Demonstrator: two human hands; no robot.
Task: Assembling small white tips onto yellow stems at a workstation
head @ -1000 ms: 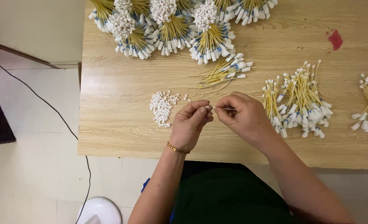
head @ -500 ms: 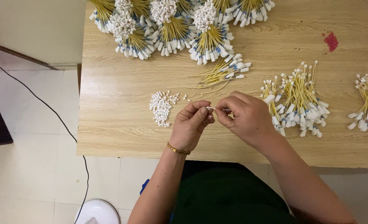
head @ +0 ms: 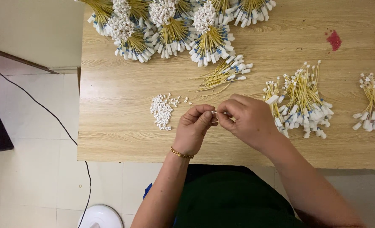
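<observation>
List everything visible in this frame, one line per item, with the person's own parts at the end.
wooden table: one, light wood, fills most of the frame
bundled wire harnesses: several bunches, yellow with white and blue ends, table's far edge
loose wire bunch: one, yellow, mid-table
wire piles: three, yellow with white connectors, to the right
small connectors: one heap, white, beside the left hand
red mark: one, far right of table
cable: one, black, on the tiled floor
left hand: gold bracelet, pinching a small piece
right hand: pinching, fingertips meeting the left
</observation>
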